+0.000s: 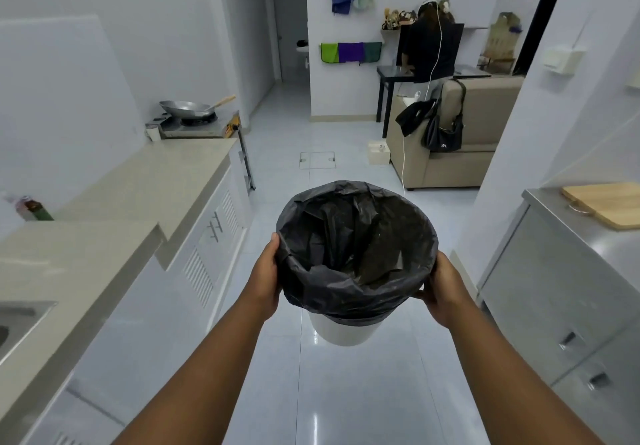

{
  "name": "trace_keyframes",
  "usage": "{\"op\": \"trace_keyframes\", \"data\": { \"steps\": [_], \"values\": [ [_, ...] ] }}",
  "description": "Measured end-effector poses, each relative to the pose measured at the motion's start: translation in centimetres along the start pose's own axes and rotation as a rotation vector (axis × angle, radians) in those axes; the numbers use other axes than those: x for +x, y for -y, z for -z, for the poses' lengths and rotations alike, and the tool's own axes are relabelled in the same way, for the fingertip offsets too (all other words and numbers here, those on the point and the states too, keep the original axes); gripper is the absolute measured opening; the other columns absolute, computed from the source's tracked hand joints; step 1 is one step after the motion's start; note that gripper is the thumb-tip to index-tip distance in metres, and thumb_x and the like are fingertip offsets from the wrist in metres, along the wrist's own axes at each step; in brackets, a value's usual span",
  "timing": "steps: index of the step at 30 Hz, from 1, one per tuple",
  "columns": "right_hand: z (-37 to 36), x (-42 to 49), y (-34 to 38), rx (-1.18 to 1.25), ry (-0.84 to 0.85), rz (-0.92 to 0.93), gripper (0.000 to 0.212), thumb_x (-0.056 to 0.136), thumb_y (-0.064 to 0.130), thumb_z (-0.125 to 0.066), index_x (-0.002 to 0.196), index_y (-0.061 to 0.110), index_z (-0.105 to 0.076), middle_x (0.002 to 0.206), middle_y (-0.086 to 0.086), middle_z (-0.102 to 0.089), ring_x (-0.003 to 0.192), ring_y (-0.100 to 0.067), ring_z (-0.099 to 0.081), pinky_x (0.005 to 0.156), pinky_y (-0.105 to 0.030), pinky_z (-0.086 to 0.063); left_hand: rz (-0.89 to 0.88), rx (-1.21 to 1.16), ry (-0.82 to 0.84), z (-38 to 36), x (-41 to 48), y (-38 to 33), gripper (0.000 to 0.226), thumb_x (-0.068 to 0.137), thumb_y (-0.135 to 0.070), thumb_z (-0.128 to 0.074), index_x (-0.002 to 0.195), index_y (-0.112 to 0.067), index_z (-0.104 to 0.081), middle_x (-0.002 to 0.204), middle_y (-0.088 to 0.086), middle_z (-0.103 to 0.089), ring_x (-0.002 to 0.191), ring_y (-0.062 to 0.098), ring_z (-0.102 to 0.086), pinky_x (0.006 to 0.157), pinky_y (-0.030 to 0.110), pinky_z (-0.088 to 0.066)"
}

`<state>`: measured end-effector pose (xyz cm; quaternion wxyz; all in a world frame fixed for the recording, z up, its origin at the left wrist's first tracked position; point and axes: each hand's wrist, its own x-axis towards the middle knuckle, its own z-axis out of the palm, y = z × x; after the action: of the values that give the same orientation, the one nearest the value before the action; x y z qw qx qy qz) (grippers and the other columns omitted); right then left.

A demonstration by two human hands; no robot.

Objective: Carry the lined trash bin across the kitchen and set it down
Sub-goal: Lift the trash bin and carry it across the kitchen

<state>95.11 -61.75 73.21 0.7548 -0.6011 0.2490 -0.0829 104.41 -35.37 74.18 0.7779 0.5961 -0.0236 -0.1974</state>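
Two bare hands hold a white bin (pixel 341 333) in the lower middle of the frame, clear above the glossy tiled floor (pixel 311 392). The left hand (pixel 265 276) presses against the bin's left side just under the rim, and the right hand (pixel 445 292) does the same on the right side, each closed on the bin through the black bag (pixel 356 247) that lines it. The bag is folded down over the rim and hangs crumpled inside; the bin's mouth is open toward the camera and tilted slightly.

Along the left of the frame runs a beige counter (pixel 138 188) over white cabinets, with the corner of a sink (pixel 20 320) at the lower left edge. At the counter's far end, upper left of centre, a wok (pixel 188 108) sits on a stove. At the right edge a wooden board (pixel 609 204) lies on a steel cabinet (pixel 554 288). In the upper right, beyond the tiles, stands a beige sofa (pixel 474 126) with a dark handbag (pixel 445 134) hung on it, and behind it a person (pixel 433 46) in black stands at a dark table, back to the camera. Coloured cloths (pixel 349 52) hang on the far wall.
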Motion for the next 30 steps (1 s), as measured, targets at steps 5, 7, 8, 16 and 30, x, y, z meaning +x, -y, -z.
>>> {"op": "trace_keyframes", "data": {
  "steps": [5,7,8,16,30],
  "values": [
    [0.6,11.2,3.7,-0.002,0.02,-0.017,0.038,0.103,0.031,-0.029,0.11,0.022,-0.065,0.116,-0.009,-0.068,0.095,-0.022,-0.061,0.08,-0.047,-0.052,0.002,-0.004,-0.041,-3.2,10.3,-1.8,0.056,0.096,-0.057,-0.032,0.141,-0.028,-0.047,0.143,0.002,-0.054,0.128,0.023,-0.051,0.113,0.045,-0.038],
    [0.9,15.3,5.1,-0.021,0.034,-0.012,0.04,0.103,0.033,-0.029,0.119,0.021,-0.063,0.125,-0.01,-0.067,0.108,-0.028,-0.06,0.089,-0.052,-0.053,-0.001,-0.008,-0.055,-4.0,13.9,-2.5,0.056,0.096,-0.057,-0.032,0.142,-0.028,-0.047,0.144,0.003,-0.053,0.13,0.024,-0.05,0.113,0.045,-0.038],
    [1.0,17.3,5.8,-0.027,0.032,-0.008,0.04,0.103,0.033,-0.029,0.121,0.021,-0.062,0.127,-0.01,-0.066,0.115,-0.031,-0.059,0.092,-0.054,-0.052,-0.003,-0.013,-0.066,-4.5,15.7,-2.7,0.056,0.096,-0.056,-0.032,0.142,-0.028,-0.046,0.144,0.003,-0.053,0.131,0.025,-0.05,0.112,0.045,-0.038],
    [-0.2,30.8,9.3,-0.068,0.025,-0.015,0.034,0.105,0.035,-0.028,0.114,0.027,-0.06,0.127,-0.008,-0.063,0.119,-0.032,-0.057,0.096,-0.053,-0.05,0.024,-0.047,-0.099,-6.0,29.2,-3.8,0.056,0.096,-0.056,-0.03,0.142,-0.027,-0.044,0.143,0.003,-0.052,0.133,0.027,-0.048,0.113,0.046,-0.038],
    [-9.7,57.5,16.3,-0.101,-0.008,-0.001,0.04,0.105,0.033,-0.029,0.126,0.018,-0.059,0.129,-0.014,-0.064,0.12,-0.036,-0.057,0.08,-0.044,-0.053,0.056,-0.072,-0.036,-2.9,58.4,-11.2,0.053,0.096,-0.055,-0.035,0.137,-0.026,-0.051,0.138,0.003,-0.057,0.128,0.024,-0.051,0.113,0.045,-0.037]
  ]
}}
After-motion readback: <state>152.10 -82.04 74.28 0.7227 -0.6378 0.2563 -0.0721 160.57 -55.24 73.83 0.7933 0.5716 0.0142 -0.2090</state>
